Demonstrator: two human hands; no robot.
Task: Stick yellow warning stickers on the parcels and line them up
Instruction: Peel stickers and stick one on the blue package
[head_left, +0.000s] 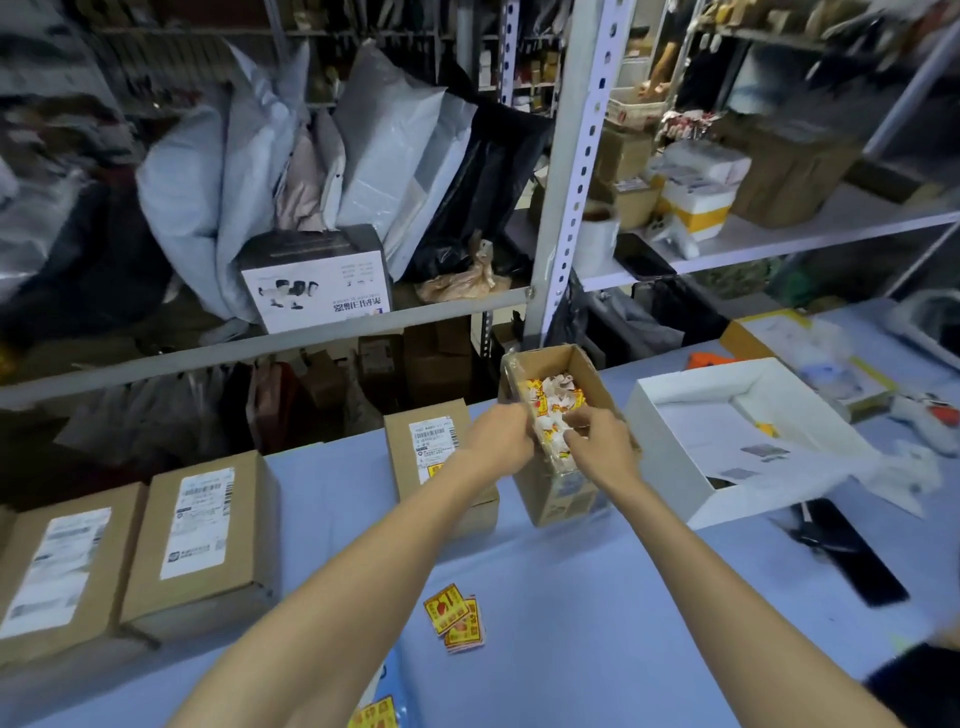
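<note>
Since only the head view is given, all comes from it: both hands are at the small box (558, 499), which stands on the counter (597, 613) w/ its long axis running away from the person. The left hand (501, 434) holds the box's left wall, fingers curled on the rim. The right hand (602, 447) dips in from the near-right side, fingers curled down into the yellow stickers and white scraps (553, 410); can't tell if it pinches one. Loose stickers (454, 616) lie on the counter nearer the body, btw the two forearms, closer to the left arm. The parcels all lie left of the hands. The nearest parcel (431, 457) is just beside the box, under the left wrist, w/ a yellow patch below its label. The two other parcels (202, 535) sit side by side further left, no yellow seen on them. So I judge the left hand is nearer for those.
</note>
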